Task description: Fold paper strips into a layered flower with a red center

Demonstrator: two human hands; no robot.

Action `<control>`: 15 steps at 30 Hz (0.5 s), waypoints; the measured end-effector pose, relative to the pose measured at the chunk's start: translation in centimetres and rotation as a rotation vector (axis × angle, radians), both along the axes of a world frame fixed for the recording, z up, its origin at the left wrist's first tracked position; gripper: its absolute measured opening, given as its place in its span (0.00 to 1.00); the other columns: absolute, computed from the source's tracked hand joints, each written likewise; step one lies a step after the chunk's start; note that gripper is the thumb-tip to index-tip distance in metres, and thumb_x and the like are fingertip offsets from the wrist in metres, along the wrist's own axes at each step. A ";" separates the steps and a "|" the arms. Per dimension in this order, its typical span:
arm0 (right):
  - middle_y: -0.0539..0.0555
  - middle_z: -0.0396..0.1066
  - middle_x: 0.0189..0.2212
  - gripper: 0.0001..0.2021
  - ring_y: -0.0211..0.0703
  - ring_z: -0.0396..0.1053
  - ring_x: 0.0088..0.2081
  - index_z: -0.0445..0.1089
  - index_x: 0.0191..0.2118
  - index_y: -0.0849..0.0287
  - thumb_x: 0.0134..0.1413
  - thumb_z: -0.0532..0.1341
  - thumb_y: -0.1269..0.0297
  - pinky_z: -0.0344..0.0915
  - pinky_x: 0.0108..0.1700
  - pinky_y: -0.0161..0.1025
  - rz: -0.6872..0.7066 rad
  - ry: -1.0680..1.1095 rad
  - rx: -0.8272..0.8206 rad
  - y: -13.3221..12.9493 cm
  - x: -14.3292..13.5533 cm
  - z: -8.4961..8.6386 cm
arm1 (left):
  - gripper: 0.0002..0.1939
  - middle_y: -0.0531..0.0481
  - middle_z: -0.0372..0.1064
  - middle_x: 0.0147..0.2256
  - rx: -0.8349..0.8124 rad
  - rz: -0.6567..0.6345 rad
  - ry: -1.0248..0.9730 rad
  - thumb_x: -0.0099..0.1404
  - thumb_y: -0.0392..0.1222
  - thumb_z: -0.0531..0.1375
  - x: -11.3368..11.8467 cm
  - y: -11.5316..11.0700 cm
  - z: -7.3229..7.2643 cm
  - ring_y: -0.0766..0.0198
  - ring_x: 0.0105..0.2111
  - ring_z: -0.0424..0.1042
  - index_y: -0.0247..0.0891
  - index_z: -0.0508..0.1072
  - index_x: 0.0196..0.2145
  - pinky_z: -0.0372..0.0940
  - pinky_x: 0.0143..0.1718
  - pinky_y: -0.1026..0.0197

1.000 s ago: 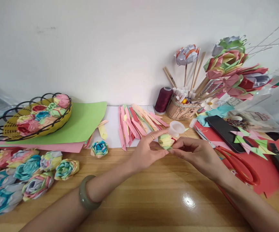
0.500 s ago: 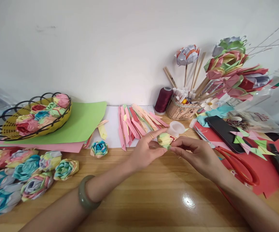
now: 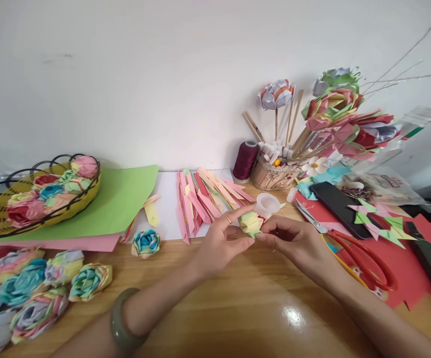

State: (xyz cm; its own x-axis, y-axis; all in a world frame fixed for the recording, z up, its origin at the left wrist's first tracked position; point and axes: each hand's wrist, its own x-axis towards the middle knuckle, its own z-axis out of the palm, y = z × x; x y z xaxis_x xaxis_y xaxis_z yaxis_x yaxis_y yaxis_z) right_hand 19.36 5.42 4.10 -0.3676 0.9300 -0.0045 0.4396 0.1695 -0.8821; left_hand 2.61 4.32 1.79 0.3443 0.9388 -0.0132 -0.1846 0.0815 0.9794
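Observation:
Between my two hands, above the wooden table, is a small yellow and green paper flower [image 3: 250, 223] with a touch of red at its right side. My left hand [image 3: 220, 238] grips it from the left, thumb below and fingers curled behind. On its right side, my right hand [image 3: 288, 238] pinches the flower's lower edge between thumb and fingertips. A small round translucent cup [image 3: 268, 204] stands just behind the flower. Close behind my left hand lies a bundle of folded paper strips [image 3: 204, 201]. A blue paper flower [image 3: 146, 243] rests to the left of my left hand.
Several finished paper flowers [image 3: 40, 313] and a yellow basket [image 3: 69, 206] of flowers occupy the left. Red-handled scissors [image 3: 364, 256], a black phone [image 3: 338, 209] and red paper [image 3: 401, 278] lie right. A maroon thread spool [image 3: 245, 161] stands beside a wooden pot [image 3: 275, 178] at the back.
My view has shifted slightly, so everything sits a little lower and further left. The flower has turned slightly in my hands and shows more of its yellow petals.

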 end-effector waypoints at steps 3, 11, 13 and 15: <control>0.51 0.70 0.26 0.11 0.39 0.66 0.29 0.70 0.28 0.59 0.53 0.56 0.58 0.62 0.30 0.34 0.061 -0.074 0.121 0.0 0.2 0.3 | 0.24 0.46 0.62 0.52 -0.038 0.039 -0.007 0.57 0.37 0.58 -0.1 0.1 0.1 0.63 0.38 0.69 0.41 0.62 0.52 0.63 0.42 0.60; 0.51 0.73 0.25 0.05 0.36 0.69 0.24 0.69 0.29 0.60 0.51 0.57 0.72 0.64 0.25 0.32 -0.026 -0.353 0.742 -0.8 0.0 -0.7 | 0.18 0.46 0.65 0.47 -0.043 0.148 0.033 0.54 0.37 0.60 0.4 -0.2 -0.3 0.65 0.34 0.69 0.39 0.68 0.44 0.64 0.38 0.62; 0.51 0.73 0.25 0.04 0.38 0.70 0.25 0.68 0.28 0.60 0.49 0.58 0.74 0.64 0.26 0.33 -0.057 -0.474 1.003 -1.0 -0.1 -1.2 | 0.17 0.47 0.68 0.42 -0.043 0.161 0.006 0.55 0.37 0.59 0.7 -0.3 -0.4 0.65 0.34 0.69 0.40 0.67 0.44 0.64 0.38 0.62; 0.51 0.73 0.24 0.03 0.38 0.70 0.25 0.67 0.28 0.60 0.47 0.60 0.74 0.64 0.26 0.34 -0.085 -0.540 1.126 -1.0 -0.2 -1.5 | 0.16 0.50 0.69 0.37 -0.059 0.165 -0.043 0.55 0.37 0.59 0.9 -0.4 -0.5 0.66 0.33 0.68 0.40 0.68 0.43 0.64 0.37 0.62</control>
